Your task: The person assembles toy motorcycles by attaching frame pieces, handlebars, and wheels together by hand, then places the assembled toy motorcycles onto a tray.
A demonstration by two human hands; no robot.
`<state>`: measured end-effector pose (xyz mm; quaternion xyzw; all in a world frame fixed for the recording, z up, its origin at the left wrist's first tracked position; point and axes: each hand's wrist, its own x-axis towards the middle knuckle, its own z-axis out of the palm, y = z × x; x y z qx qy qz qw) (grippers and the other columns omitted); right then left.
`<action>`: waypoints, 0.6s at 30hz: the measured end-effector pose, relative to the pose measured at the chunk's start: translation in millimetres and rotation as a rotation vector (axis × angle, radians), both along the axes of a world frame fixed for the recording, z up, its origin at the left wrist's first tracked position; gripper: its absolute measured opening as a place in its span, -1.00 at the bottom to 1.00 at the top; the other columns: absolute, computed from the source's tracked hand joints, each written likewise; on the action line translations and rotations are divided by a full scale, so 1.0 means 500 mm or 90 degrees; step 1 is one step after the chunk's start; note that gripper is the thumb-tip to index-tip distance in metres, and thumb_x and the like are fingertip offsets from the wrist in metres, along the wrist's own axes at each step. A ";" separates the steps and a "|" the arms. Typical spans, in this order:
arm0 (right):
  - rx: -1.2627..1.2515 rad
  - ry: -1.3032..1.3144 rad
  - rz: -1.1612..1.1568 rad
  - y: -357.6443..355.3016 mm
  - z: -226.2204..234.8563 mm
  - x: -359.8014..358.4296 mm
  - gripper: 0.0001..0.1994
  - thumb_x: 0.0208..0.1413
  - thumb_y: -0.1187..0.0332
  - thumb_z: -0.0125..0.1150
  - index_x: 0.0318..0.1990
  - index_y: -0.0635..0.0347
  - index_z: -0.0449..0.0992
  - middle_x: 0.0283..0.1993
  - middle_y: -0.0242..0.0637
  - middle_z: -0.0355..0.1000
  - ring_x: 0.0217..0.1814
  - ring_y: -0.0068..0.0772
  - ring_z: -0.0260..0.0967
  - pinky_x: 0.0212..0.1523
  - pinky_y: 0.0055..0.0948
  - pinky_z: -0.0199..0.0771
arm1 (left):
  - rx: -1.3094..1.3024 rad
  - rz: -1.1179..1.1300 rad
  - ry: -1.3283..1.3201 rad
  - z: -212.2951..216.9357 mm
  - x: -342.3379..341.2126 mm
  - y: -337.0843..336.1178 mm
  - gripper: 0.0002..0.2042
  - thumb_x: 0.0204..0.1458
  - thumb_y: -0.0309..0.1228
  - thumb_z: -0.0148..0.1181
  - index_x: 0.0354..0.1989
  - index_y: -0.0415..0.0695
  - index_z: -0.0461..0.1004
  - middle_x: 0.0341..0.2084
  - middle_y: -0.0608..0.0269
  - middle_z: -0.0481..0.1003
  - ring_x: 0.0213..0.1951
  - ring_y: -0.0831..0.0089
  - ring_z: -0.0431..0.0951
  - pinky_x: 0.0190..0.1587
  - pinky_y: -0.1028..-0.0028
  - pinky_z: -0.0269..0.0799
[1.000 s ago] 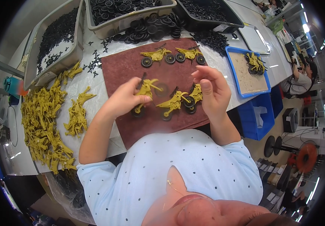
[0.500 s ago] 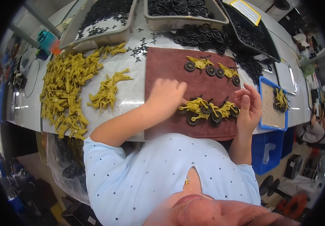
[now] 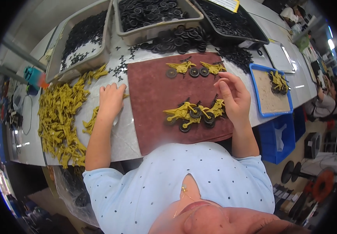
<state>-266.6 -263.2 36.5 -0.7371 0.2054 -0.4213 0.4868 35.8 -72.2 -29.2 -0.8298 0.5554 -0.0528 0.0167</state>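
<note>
My left hand is over a small group of yellow toy motorcycle bodies, its fingers bent down and the tips hidden. One yellow end shows beside its fingers; whether it grips anything cannot be seen. My right hand hangs above the right edge of a dark red cloth, fingers loosely curved, thumb apart, nothing in it. Two yellow toy motorcycles with black wheels lie along the cloth's far side. Closer to me, more toy motorcycles overlap, the rightmost partly behind my right hand.
A large heap of yellow bodies covers the table's left. Grey bins hold black parts; loose black wheels spill in front. A black bin stands far right. The blue-rimmed tray carries yellow-and-black toys.
My left hand has left the motorcycles on the cloth and gone left to the small yellow group. My right hand stays by the cloth's right edge. The whole view has shifted.
</note>
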 end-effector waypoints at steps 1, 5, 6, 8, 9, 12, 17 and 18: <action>0.006 0.002 0.006 -0.006 0.004 0.002 -0.78 0.20 0.49 0.09 -0.02 0.29 0.44 -0.30 -0.35 0.47 -0.28 -0.68 0.38 -0.30 -0.71 0.35 | -0.002 -0.013 -0.002 0.007 -0.006 -0.008 -0.70 -0.21 -0.55 0.20 -0.22 -0.04 0.44 -0.40 0.20 0.43 -0.24 0.21 0.45 -0.08 0.20 0.20; 0.093 0.088 0.076 -0.051 0.021 0.018 -0.75 0.24 0.36 0.06 -0.01 0.31 0.44 -0.27 -0.35 0.46 -0.32 -0.66 0.37 -0.30 -0.68 0.36 | -0.175 -0.200 0.084 0.062 -0.058 -0.068 -0.53 -0.30 -0.56 0.25 -0.08 -0.03 0.41 -0.25 0.21 0.42 -0.11 0.24 0.44 0.03 0.19 0.17; 0.137 0.149 0.135 -0.064 0.024 0.030 -0.72 0.28 0.31 0.02 0.01 0.31 0.41 -0.27 -0.37 0.45 -0.34 -0.67 0.35 -0.32 -0.67 0.36 | -0.237 -0.292 0.124 0.083 -0.082 -0.085 -0.51 -0.30 -0.54 0.27 -0.06 -0.04 0.40 -0.20 0.21 0.42 -0.06 0.25 0.44 0.07 0.19 0.15; 0.217 0.181 0.179 -0.089 0.022 0.069 -0.68 0.29 0.25 0.00 0.03 0.32 0.40 -0.23 -0.35 0.44 -0.34 -0.66 0.36 -0.33 -0.66 0.37 | -0.254 -0.364 0.120 0.120 -0.133 -0.117 -0.52 -0.28 -0.52 0.27 -0.06 -0.05 0.39 -0.16 0.20 0.42 -0.01 0.26 0.42 0.09 0.19 0.15; 0.295 0.214 0.230 -0.097 0.019 0.086 -0.64 0.30 0.19 -0.03 0.05 0.32 0.39 -0.20 -0.34 0.44 -0.34 -0.64 0.36 -0.34 -0.65 0.38 | -0.273 -0.429 0.115 0.129 -0.152 -0.132 -0.54 -0.26 -0.50 0.27 -0.06 -0.06 0.39 -0.11 0.20 0.43 0.05 0.26 0.41 0.11 0.19 0.15; 0.418 0.296 0.314 -0.110 0.008 0.117 -0.58 0.30 0.12 -0.04 0.08 0.33 0.36 -0.15 -0.31 0.43 -0.35 -0.62 0.37 -0.36 -0.63 0.40 | -0.307 -0.544 0.155 0.137 -0.176 -0.174 -0.55 -0.21 -0.48 0.24 -0.04 -0.05 0.40 -0.03 0.22 0.43 0.11 0.28 0.38 0.12 0.20 0.17; 0.580 0.191 0.451 -0.126 -0.025 0.134 -0.59 0.23 0.19 0.11 0.07 0.34 0.36 -0.16 -0.32 0.44 -0.32 -0.65 0.38 -0.34 -0.62 0.44 | -0.399 -0.609 0.218 0.097 -0.170 -0.199 -0.62 -0.12 -0.50 0.18 -0.04 -0.11 0.43 0.00 0.22 0.46 0.10 0.28 0.42 0.14 0.20 0.24; 0.593 0.196 0.469 -0.125 -0.022 0.126 -0.61 0.22 0.24 0.13 0.07 0.34 0.36 -0.16 -0.32 0.44 -0.31 -0.65 0.39 -0.33 -0.63 0.44 | -0.431 -0.623 0.224 0.088 -0.179 -0.197 -0.64 -0.10 -0.51 0.17 -0.05 -0.14 0.43 -0.01 0.19 0.47 0.08 0.24 0.45 0.14 0.19 0.27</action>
